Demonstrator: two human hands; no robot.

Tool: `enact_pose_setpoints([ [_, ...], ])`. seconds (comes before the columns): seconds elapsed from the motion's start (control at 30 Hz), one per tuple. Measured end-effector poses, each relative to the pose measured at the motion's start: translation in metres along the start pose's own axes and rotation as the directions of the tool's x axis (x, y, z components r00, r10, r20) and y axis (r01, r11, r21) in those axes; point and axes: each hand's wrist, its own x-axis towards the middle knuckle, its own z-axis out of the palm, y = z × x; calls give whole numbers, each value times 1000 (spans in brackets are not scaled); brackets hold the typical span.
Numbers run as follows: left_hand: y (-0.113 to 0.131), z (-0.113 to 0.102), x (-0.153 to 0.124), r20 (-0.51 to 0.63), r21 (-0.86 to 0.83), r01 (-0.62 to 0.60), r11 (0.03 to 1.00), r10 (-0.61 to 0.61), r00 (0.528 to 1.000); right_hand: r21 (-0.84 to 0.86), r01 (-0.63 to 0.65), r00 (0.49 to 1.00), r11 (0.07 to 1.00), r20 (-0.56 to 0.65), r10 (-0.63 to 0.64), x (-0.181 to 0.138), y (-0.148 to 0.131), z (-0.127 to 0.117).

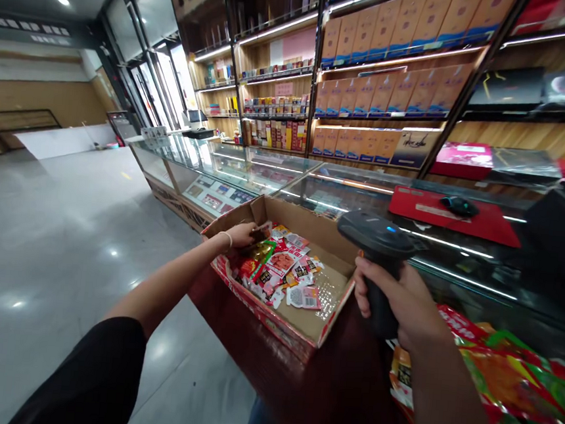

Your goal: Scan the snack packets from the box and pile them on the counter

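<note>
My left hand (241, 235) is inside the left end of an open cardboard box (342, 260), fingers closed on a small dark snack packet (262, 231). Around it in the box lie several red, white and orange snack packets (283, 259), one with a green edge, and a pale packet (303, 297) lies nearer the front. My right hand (410, 302) is wrapped round the handle of a black barcode scanner (377, 235). The scanner is held up just right of the box, and a blue light glows on its top.
The box stands on a dark red-brown surface (269, 359) beside a glass display counter (261, 170). Larger red and green snack bags (510, 370) lie at lower right, partly behind my right forearm. A computer mouse (460, 206) rests on a red mat (411, 207). Stocked shelves (381, 98) line the wall.
</note>
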Motion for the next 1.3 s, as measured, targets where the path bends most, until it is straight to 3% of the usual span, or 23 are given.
enact_pose_setpoints([
  [0.07, 1, -8, -6, -120, -76, -25, 997, 16, 993, 8, 14, 1000, 1000, -8, -14, -6, -2, 0],
  [0.13, 3, -16, -14, -225, -316, -100, 943, 28, 974, 11, 26, 999, 1000, -25, -26, -13, -3, 0],
  [0.17, 6, -19, -18, -261, -480, -155, 863, 28, 965, 10, 34, 999, 999, -37, -34, -17, -4, 0],
  [0.23, 19, -23, -27, -293, -761, -245, 600, 19, 956, 10, 53, 997, 999, -64, -52, -26, -7, -1],
  [0.33, 54, -29, -45, -271, -927, -260, 271, -4, 963, 6, 87, 990, 996, -111, -85, -42, -10, -5],
  [0.4, 85, -32, -59, -231, -962, -229, 147, 3, 973, 4, 109, 984, 994, -140, -107, -56, -12, -10],
  [0.47, 119, -34, -73, -202, -975, -206, 84, 52, 978, -3, 124, 977, 992, -173, -123, -70, -13, -16],
  [0.63, 195, -33, -103, -199, -963, -233, 134, 230, 953, -46, 128, 953, 991, -271, -136, -113, -15, -38],
  [0.77, 237, -21, -118, -236, -942, -291, 168, 286, 929, -88, 94, 943, 992, -312, -117, -148, -13, -59],
  [1.0, 286, 8, -133, -331, -805, -484, 342, 419, 846, -179, 34, 905, 983, -412, -106, -202, -1, -88],
  [1.13, 307, 15, -141, -304, -733, -514, 445, 461, 834, -271, 11, 892, 963, -433, -132, -222, 1, -96],
  [1.3, 327, 20, -147, -277, -709, -541, 453, 527, 804, -370, -25, 874, 929, -458, -159, -240, 2, -104],
])
